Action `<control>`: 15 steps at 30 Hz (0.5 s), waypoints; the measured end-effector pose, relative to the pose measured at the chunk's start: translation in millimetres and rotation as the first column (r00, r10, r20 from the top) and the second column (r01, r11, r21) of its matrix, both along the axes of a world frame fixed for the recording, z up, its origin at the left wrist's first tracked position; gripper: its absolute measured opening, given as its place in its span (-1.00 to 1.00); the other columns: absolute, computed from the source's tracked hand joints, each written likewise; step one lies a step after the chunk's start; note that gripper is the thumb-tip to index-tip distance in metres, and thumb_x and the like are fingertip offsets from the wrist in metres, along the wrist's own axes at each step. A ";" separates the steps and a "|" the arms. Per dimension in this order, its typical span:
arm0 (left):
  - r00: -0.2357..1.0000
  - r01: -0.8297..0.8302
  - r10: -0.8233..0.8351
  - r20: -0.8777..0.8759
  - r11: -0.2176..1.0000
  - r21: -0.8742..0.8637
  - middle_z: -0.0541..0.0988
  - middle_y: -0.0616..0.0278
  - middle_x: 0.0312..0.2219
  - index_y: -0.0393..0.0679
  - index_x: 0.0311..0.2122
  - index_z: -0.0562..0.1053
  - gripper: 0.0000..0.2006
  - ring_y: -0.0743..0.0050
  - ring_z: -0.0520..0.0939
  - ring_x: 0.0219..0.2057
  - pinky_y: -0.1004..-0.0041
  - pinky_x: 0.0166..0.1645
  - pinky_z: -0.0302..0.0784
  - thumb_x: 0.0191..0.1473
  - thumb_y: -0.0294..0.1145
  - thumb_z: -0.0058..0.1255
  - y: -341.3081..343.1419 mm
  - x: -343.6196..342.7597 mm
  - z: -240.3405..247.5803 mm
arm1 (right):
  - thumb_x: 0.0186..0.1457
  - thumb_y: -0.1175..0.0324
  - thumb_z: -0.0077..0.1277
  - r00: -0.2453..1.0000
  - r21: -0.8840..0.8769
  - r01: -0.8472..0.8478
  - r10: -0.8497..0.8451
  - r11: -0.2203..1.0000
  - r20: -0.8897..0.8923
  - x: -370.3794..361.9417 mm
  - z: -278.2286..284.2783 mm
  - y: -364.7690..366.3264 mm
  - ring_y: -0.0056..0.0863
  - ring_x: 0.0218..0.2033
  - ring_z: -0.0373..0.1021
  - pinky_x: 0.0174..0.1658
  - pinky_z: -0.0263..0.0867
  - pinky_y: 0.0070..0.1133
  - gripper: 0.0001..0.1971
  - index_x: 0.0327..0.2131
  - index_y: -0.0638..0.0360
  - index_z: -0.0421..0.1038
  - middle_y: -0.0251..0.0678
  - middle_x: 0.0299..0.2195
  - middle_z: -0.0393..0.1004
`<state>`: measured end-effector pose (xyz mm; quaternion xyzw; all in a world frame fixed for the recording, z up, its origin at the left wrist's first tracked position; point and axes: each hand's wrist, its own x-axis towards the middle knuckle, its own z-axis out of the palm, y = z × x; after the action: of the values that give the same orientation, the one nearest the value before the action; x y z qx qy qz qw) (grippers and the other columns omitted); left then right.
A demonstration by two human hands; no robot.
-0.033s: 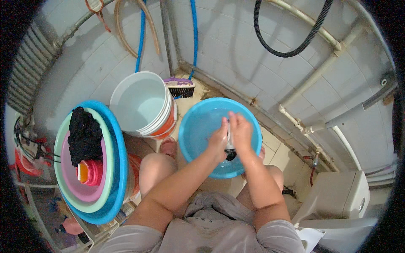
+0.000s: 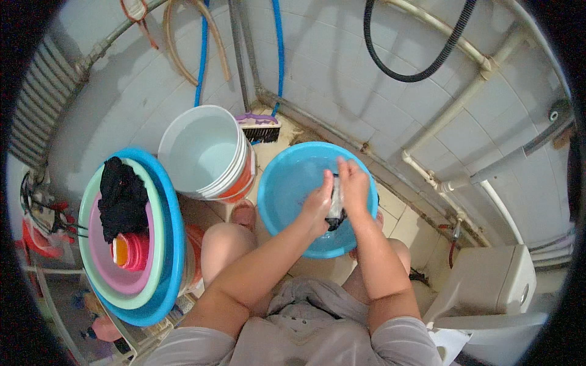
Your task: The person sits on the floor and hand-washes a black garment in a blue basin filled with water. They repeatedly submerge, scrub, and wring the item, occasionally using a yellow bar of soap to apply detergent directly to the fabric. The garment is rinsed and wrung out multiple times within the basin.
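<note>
Over a light-blue basin (image 2: 282, 210) holding water, my two hands press a small black-and-white cloth (image 2: 336, 207) between them. My left hand (image 2: 318, 204) is closed against its left side, thumb pointing up. From the other side my right hand (image 2: 354, 189) bears on it, with its fingers slightly blurred. A white strip of the cloth shows between the palms and its black end hangs below. The rest of it is hidden by my hands. My feet and knees flank the basin.
On the left, stacked pink, pale green and blue basins (image 2: 174, 244) hold a black garment (image 2: 122, 198) and a pink-red container (image 2: 135, 251). Beside them stands a white bucket (image 2: 204, 143) of water. A brush (image 2: 261, 128) lies near the corner; a toilet (image 2: 488, 280) is at right.
My palms have shifted against each other, and more of the cloth's white part shows between them. The basin and the things around it stay in place.
</note>
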<state>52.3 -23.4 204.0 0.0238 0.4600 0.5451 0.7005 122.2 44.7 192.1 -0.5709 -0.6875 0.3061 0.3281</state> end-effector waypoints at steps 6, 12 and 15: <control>0.982 0.165 -0.135 -0.134 0.955 0.245 0.40 0.17 -0.09 -0.10 -0.05 0.30 -0.48 0.34 0.41 -0.10 0.35 -0.04 0.30 0.02 0.09 -0.14 1.3 -30.4 9.5 | 0.12 0.14 -0.15 0.758 -0.227 0.085 -0.211 0.970 -0.618 22.6 15.6 21.0 -0.70 -0.56 0.08 -0.47 0.09 -0.65 -0.63 -0.63 0.20 0.28 -0.51 -0.66 0.19; 0.977 -0.205 0.213 -0.012 0.953 0.223 0.47 0.20 -0.36 -0.12 -0.24 0.36 -0.55 0.34 0.46 -0.27 0.31 -0.15 0.36 0.04 0.11 -0.19 20.3 -57.1 -33.3 | 0.00 0.38 0.01 0.883 0.148 -0.298 0.331 0.943 -0.333 -2.3 36.9 -65.9 -0.66 -0.56 0.26 -0.46 0.22 -0.63 -0.86 -0.56 0.19 0.33 -0.35 -0.60 0.37; 0.983 -0.182 0.182 0.008 0.981 0.066 0.46 0.20 -0.38 -0.12 -0.25 0.37 -0.56 0.37 0.47 -0.31 0.26 -0.19 0.39 0.09 0.09 -0.28 8.9 -19.7 -40.3 | -0.03 0.35 -0.02 0.936 0.294 -0.348 0.348 0.890 0.053 -11.7 16.5 -58.8 -0.35 -0.59 0.32 -0.48 0.25 -0.48 -0.87 -0.54 0.18 0.34 -0.13 -0.57 0.39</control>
<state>32.7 -14.5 163.7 0.0042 0.4411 0.6217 0.6472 110.5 -14.1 208.6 -0.3821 -0.8167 0.2526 0.3510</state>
